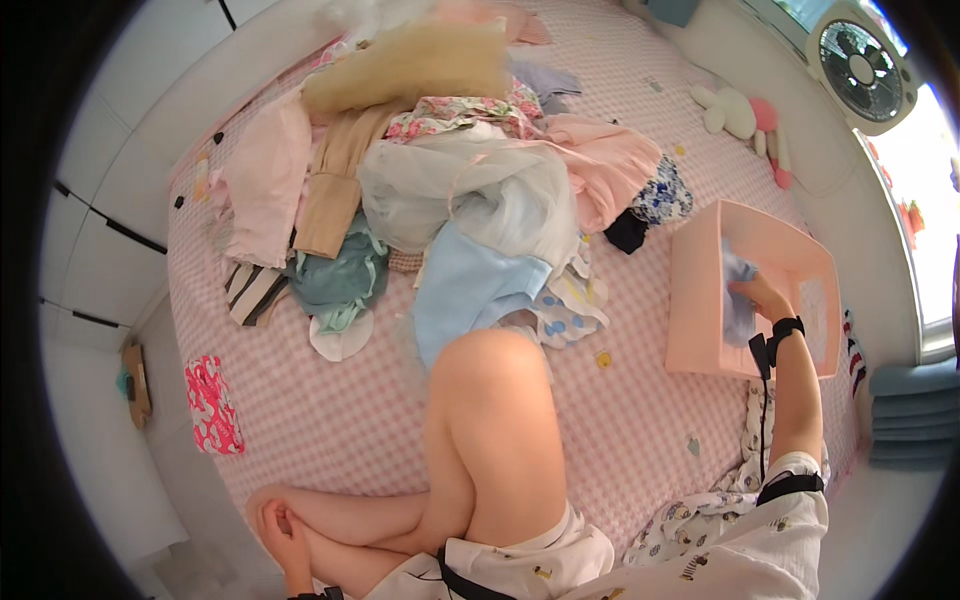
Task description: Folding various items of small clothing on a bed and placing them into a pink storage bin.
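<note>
My right hand (765, 297) reaches into a light pink storage box (694, 300) on the right side of the bed. Its fingers are closed on a folded blue-grey garment (738, 318) standing against the inner left wall; part of that cloth is hidden by the hand. At the lower left my left hand (287, 540) rests by my crossed legs, fingers curled round my foot (268, 496). In front of my raised knee spreads a heap of clothes, with a light blue and white tulle dress (475, 285) nearest and a pink garment (600, 165) beyond it.
A folded bright pink patterned cloth (214, 405) lies at the bed's left edge. A plush toy (738, 115) sits at the far right under a fan (860, 68). Patterned white fabric (690, 520) lies near my right side; folded blue cushions (912, 415) stand beyond the bed.
</note>
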Motion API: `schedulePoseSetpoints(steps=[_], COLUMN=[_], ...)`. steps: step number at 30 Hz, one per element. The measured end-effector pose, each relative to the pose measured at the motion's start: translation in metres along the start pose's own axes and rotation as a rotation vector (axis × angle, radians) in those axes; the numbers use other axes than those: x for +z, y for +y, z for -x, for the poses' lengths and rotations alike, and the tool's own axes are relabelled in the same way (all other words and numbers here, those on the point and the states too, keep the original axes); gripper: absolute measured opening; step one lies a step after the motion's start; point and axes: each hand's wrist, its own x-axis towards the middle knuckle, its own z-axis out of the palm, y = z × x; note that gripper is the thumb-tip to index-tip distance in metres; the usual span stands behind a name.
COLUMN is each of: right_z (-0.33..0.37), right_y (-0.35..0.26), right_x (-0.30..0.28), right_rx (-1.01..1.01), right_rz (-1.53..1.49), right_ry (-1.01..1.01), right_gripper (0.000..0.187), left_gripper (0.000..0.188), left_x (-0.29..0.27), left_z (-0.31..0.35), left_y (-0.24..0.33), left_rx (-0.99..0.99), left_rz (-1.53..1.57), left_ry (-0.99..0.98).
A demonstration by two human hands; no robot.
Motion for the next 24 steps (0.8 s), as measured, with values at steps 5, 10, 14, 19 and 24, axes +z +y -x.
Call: schedulePoseSetpoints(steps=[5,10,14,19,24], right_z=[-0.065,-0.007,0.004,-0.013,0.042], right_y=[0.016,-0.103,-0.170,-0.215,-0.285], right_x=[-0.013,0.004,0.069,0.166,0.199], right_rx=[-0.049,-0.401,-1.012,-0.916,-0.424], right_rz=[0.486,0.726,0.261,0.006,-0.514], right_ry=[0.030,0.788,0.521,0.461,-0.028], right_gripper=[0.065,0.056,0.056,0.075,0.041], left_gripper=[0.017,0.014,0.012,0.010,0.011], left_x=[0.005,0.005,0.006,0.011,0.001], left_z=[-0.006,-0.006,-0.005,-0.011,-0.002], left_y=[0.004,0.006,0.001,-0.001,-0.009], left_rx=[0.016,-0.006,0.009,-0.002,0.018], left_rz=[-0.033,-0.040,-0.070,-0.013,-0.027], left_ry=[0.009,0.016,0.057,0.057,0.105])
